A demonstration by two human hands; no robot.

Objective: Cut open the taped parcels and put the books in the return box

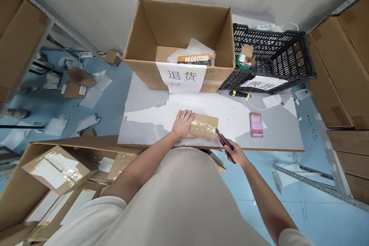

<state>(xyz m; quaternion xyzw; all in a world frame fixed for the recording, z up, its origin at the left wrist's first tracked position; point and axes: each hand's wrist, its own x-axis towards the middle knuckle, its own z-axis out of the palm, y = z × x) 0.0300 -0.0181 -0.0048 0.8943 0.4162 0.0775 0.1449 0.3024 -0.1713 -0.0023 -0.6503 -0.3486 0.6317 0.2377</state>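
A small cardboard box (206, 126) with clear tape across its top lies near the front edge of the table. My left hand (183, 123) grips its left end, fingers over the far side and thumb toward me. In my right hand (235, 152) is a red and black box cutter (225, 143), fingers wrapped round the handle. Its tip is at the right end of the box; whether the blade is cutting the tape I cannot tell.
Behind stand a large open carton (144, 71) with a paper sign and a black plastic crate (288, 67). A yellow-black tool (240, 94) and a pink packet (256, 125) lie on the table (282, 138). Lower left, a big carton (14, 184) holds taped parcels.
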